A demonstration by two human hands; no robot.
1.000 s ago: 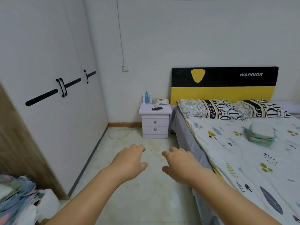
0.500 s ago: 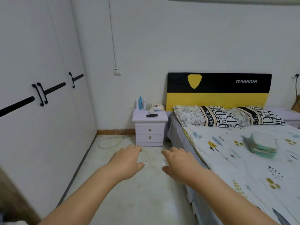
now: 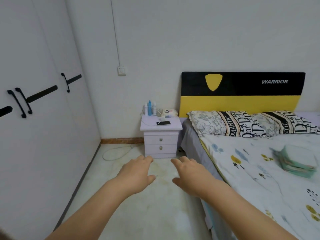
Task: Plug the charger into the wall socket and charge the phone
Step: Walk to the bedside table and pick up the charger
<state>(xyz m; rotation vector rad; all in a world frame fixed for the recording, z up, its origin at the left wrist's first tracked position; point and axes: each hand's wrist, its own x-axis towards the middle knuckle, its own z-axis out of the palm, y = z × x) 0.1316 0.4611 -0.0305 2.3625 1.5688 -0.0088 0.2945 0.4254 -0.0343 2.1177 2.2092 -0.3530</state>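
Flat, dark phone [image 3: 163,123] on nightstand [image 3: 174,127]

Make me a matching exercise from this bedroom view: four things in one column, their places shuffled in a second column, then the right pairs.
Things:
1. phone
2. wall socket
3. folded green cloths
4. blue bottle

Places:
A. on the bedspread
B. at the back of the nightstand top
C. flat at the front of the nightstand top
D. on the wall, above and left of the nightstand

Pairs: 1-C, 2-D, 3-A, 4-B
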